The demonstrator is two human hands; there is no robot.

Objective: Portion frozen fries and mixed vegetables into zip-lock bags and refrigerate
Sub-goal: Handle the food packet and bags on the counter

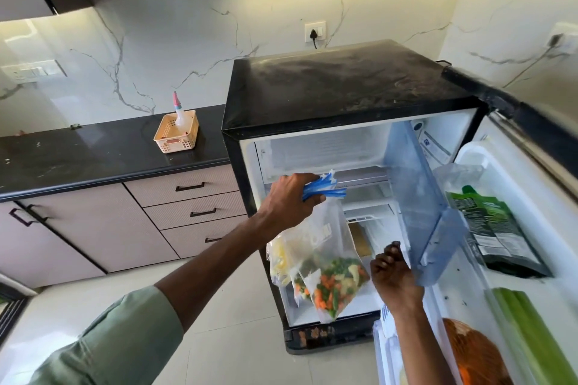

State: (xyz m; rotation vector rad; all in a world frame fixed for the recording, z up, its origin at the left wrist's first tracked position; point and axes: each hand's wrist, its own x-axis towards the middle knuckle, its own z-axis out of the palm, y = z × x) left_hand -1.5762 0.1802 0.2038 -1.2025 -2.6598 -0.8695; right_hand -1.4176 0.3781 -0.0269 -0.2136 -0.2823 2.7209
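Observation:
My left hand [291, 197] grips the blue zip tops of several zip-lock bags [325, 247] and holds them hanging in front of the open small black fridge [344, 94]. The front bags hold mixed vegetables [334, 284]; one behind holds pale yellow fries [280, 262]. My right hand [395, 275] is lower right, at the bottom edge of the swung-open translucent blue freezer flap [419, 197], fingers curled at it. The freezer compartment [325, 153] behind the bags looks empty and frosted.
The fridge door [531, 228] stands open at right, its shelves holding a green and black packet [494, 225], green stalks [525, 331] and an orange net bag [475, 353]. A black counter [93, 156] at left carries a small basket [176, 133] with a bottle. Drawers sit below.

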